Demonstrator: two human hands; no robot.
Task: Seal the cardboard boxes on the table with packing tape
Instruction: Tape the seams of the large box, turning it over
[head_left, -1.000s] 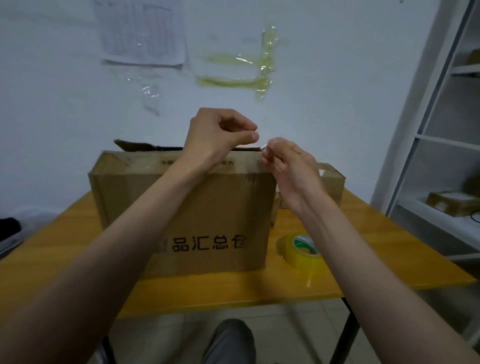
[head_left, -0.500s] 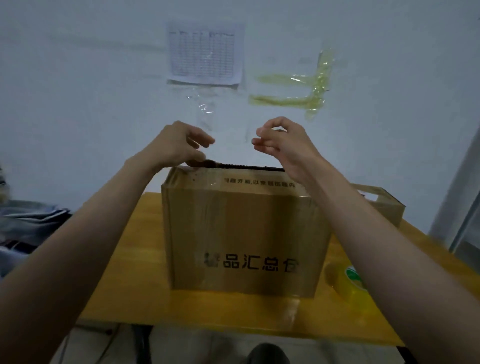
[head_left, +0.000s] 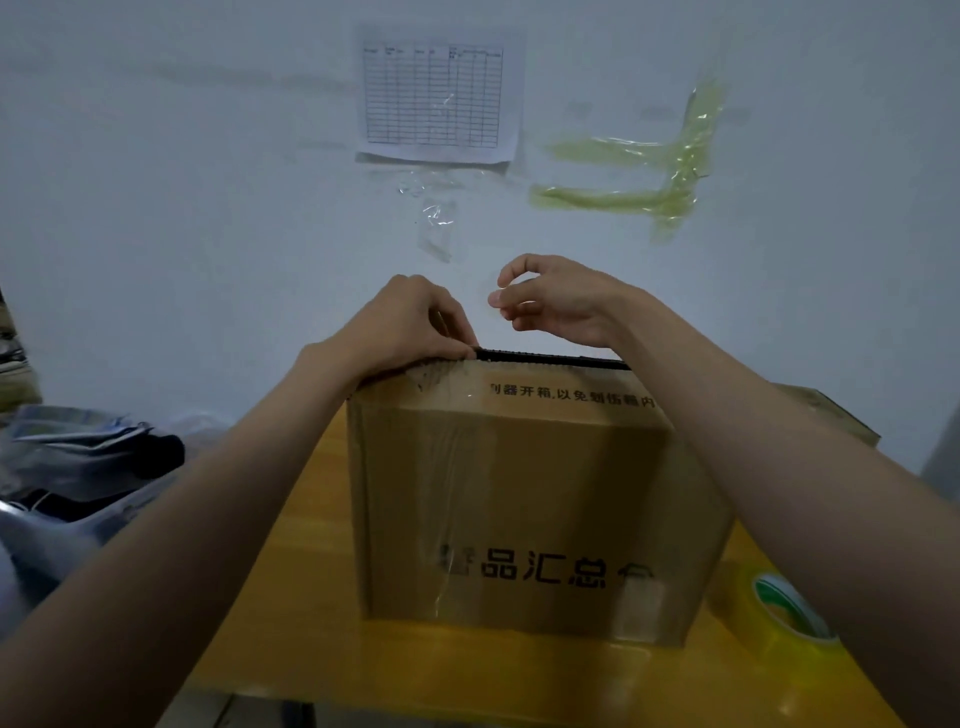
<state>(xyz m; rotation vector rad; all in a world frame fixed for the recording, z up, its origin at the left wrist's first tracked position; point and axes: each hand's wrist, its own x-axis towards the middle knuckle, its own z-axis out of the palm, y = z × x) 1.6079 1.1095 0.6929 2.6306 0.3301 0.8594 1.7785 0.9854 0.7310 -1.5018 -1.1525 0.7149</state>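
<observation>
A large brown cardboard box (head_left: 519, 493) with black print stands on the yellow table (head_left: 291, 597) in front of me. Its front face shows clear tape. My left hand (head_left: 405, 322) rests on the box's top left edge, where its curled fingers pinch a barely visible strip of clear tape. My right hand (head_left: 561, 301) hovers just above the top, its thumb and forefinger pinching what looks like the strip's other end. The roll of yellowish packing tape (head_left: 779, 618) lies on the table to the right of the box, partly behind my right forearm.
A smaller cardboard box (head_left: 831, 410) sits behind my right arm at the table's far right. A heap of clothes and bags (head_left: 78, 467) lies left of the table. On the wall hang a printed sheet (head_left: 434, 96) and old tape strips (head_left: 649, 171).
My view swung left and closer to the box. My hands moved apart, then my left hand dropped onto the box's top left edge while the right stayed raised.
</observation>
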